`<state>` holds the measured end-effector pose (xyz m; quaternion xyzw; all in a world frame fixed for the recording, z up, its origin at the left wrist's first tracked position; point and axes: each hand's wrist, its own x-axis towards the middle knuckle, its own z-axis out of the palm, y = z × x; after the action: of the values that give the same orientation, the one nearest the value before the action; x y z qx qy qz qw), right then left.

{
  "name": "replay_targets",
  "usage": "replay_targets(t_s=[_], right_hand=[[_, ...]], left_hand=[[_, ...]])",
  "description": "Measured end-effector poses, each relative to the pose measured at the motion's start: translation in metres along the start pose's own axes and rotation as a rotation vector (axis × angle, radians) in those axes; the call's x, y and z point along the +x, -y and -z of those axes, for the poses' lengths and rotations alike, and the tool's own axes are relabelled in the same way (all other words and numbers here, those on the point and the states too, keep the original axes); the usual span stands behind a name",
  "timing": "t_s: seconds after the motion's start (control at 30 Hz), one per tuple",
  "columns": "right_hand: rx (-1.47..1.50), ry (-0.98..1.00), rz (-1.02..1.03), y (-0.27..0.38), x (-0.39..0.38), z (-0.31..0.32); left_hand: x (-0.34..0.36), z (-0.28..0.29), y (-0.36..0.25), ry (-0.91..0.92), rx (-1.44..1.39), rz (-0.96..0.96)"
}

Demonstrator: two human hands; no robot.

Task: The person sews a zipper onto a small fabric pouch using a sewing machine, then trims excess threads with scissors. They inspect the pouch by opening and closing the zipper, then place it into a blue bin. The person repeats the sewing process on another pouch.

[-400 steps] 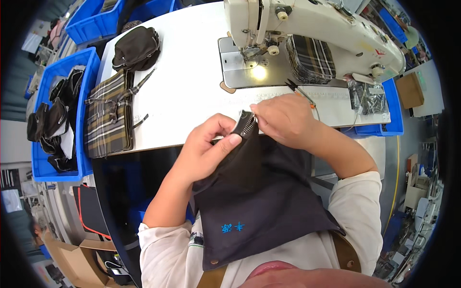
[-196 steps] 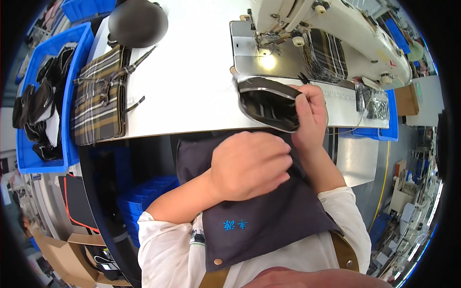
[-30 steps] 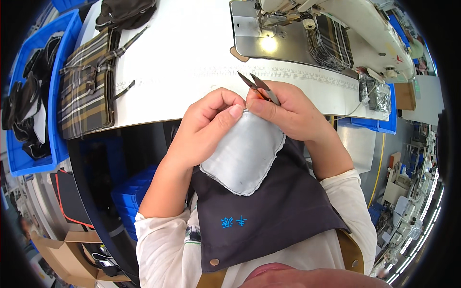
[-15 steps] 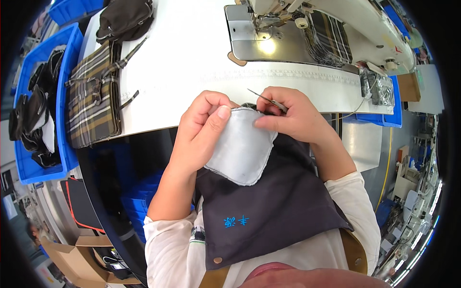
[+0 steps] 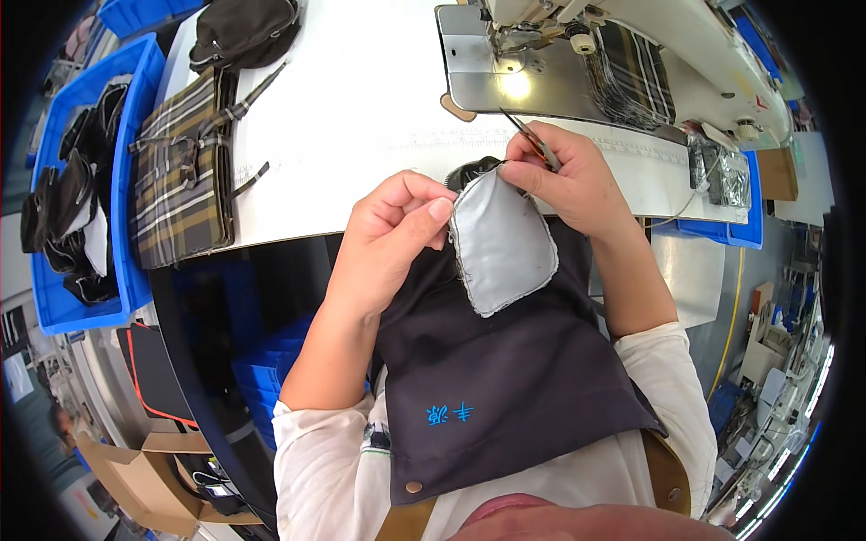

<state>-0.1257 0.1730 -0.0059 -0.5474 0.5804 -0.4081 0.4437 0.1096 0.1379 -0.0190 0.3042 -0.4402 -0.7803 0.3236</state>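
Observation:
A silver-grey sewn fabric piece [image 5: 507, 248] with rounded corners and a stitched, frayed edge hangs above my dark apron. My left hand [image 5: 392, 230] is closed, pinching its upper left edge between thumb and fingers. With thumb and forefinger my right hand [image 5: 577, 185] pinches the upper right corner, and the same hand has small thread snips [image 5: 534, 142] tucked in it, blades pointing up and left. Black fabric [image 5: 469, 171] with what looks like a zipper edge shows behind the top of the grey piece. The snips' handles are partly hidden by my fingers.
A sewing machine [image 5: 649, 45] stands at the far right, with stacked plaid pieces [image 5: 636, 77] beside its needle area. Folded plaid fabric [image 5: 185, 180], a black pouch [image 5: 244, 34] and a blue bin [image 5: 135, 279] of black pieces are on the left. The white table's edge [image 5: 289, 233] runs before me.
My right hand has moved up and right, the snips with it. The grey piece has shifted right and turned slightly; more black fabric shows behind it. My left hand has moved slightly right.

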Motion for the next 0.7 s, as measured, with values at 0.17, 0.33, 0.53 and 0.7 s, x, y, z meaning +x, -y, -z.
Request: replay_targets(t_s=[0.17, 0.33, 0.53, 0.7], right_hand=[[0.000, 0.020, -0.026, -0.0011, 0.0016, -0.0010], [-0.023, 0.011, -0.017, -0.0011, 0.0029, -0.0029], [-0.039, 0.015, -0.013, -0.0011, 0.0041, -0.0032], [-0.035, 0.027, -0.040, 0.0033, 0.0043, -0.0034]], left_hand=[[0.0016, 0.0037, 0.0033, 0.009, -0.019, -0.020], [0.0033, 0.0057, 0.0052, 0.006, -0.036, -0.019], [0.0046, 0.0078, 0.0057, -0.003, -0.055, -0.003], [0.0034, 0.0080, 0.0038, -0.028, -0.081, 0.027]])
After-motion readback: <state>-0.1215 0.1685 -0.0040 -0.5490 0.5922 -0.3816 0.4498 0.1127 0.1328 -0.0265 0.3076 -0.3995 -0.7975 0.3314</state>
